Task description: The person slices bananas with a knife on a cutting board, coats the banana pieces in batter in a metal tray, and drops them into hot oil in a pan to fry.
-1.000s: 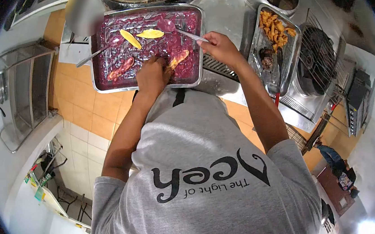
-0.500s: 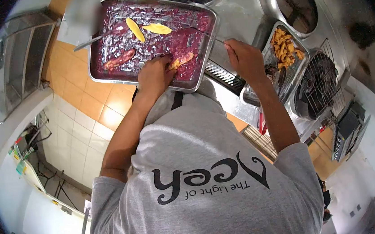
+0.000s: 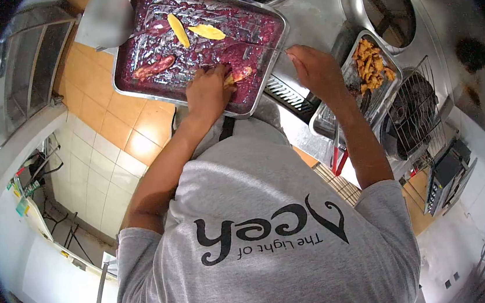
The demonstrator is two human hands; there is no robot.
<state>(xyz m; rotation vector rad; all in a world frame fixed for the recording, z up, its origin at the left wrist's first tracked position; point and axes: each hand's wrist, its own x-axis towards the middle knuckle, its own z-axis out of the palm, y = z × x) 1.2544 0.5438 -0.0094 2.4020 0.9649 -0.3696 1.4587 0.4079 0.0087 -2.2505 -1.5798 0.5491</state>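
A metal tray (image 3: 132, 95) filled with purple batter sits ahead of me on the steel counter. Two bare yellow banana slices (image 3: 178, 29) lie on the batter at the far side, and a coated slice (image 3: 154, 67) lies to the left. My left hand (image 3: 208, 93) presses its fingertips on another half-coated slice (image 3: 239, 73) near the tray's front edge. My right hand (image 3: 316, 68) hovers just past the tray's right corner and pinches the thin handle of a spoon (image 3: 264, 47) that reaches into the batter.
A smaller tray (image 3: 325, 126) with golden fried pieces (image 3: 371, 63) stands to the right, with red-handled tongs (image 3: 337, 160) at its near end. Beyond are a wire rack (image 3: 419, 105) and a round pot opening (image 3: 385, 0). Orange tiles lie left of the counter.
My right hand has drawn back to the right, from over the tray to just outside its corner, with the spoon handle. My left hand stays on the same slice.
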